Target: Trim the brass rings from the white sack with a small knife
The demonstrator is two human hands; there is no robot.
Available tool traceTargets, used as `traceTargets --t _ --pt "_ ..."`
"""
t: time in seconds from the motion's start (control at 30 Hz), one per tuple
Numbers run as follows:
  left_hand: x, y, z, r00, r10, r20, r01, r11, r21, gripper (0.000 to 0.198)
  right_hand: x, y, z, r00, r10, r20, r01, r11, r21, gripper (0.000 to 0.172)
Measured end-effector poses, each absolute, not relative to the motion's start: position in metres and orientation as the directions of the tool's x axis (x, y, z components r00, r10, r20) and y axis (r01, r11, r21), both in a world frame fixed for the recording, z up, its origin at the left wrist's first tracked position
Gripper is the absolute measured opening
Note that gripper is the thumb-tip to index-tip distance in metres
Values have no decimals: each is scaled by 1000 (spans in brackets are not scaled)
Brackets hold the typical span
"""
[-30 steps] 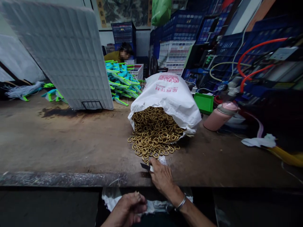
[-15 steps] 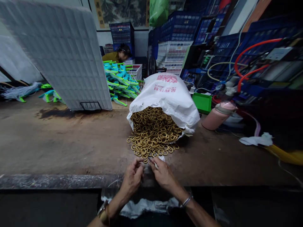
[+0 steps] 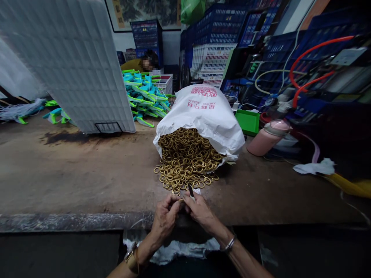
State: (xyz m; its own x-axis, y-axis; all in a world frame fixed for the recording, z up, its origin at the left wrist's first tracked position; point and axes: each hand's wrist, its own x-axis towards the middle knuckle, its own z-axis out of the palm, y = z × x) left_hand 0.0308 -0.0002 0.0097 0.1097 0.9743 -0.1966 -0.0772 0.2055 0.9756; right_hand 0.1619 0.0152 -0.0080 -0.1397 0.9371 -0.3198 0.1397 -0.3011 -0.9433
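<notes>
Brass-coloured rings (image 3: pixel 185 172) spill in a heap from the mouth of a white sack (image 3: pixel 207 112) lying on its side. Just in front of the heap, my left hand (image 3: pixel 165 216) pinches a single ring (image 3: pixel 181 200) between thumb and fingers. My right hand (image 3: pixel 201 211) is closed round a small knife (image 3: pixel 190 190), whose dark blade points up and away from me. Its fingertips meet the ring's right side, so both hands are almost touching. Most of the knife's handle is hidden in the right hand.
A tall pale ribbed panel (image 3: pixel 72 69) stands at left. Teal and lime pieces (image 3: pixel 145 96) are piled behind it, near a co-worker (image 3: pixel 139 63). A green tray (image 3: pixel 247 121), a pink bottle (image 3: pixel 268 137) and red hoses stand right of the sack. The table's front edge (image 3: pixel 72 222) is close.
My left hand now has a ring in its fingers, lifted off the front of the heap. The knife has swung to point more upright, and the hands have come together.
</notes>
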Motion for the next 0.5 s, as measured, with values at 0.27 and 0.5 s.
traceTargets --t 0.27,0.5 --pt "33 3 13 146 949 -281 -102 297 950 22 164 17 -19 -126 960 -249 173 -226 -959 41" --pt "28 3 8 309 882 -356 -122 408 905 33 164 21 -20 -47 971 -234 215 -219 -952 32"
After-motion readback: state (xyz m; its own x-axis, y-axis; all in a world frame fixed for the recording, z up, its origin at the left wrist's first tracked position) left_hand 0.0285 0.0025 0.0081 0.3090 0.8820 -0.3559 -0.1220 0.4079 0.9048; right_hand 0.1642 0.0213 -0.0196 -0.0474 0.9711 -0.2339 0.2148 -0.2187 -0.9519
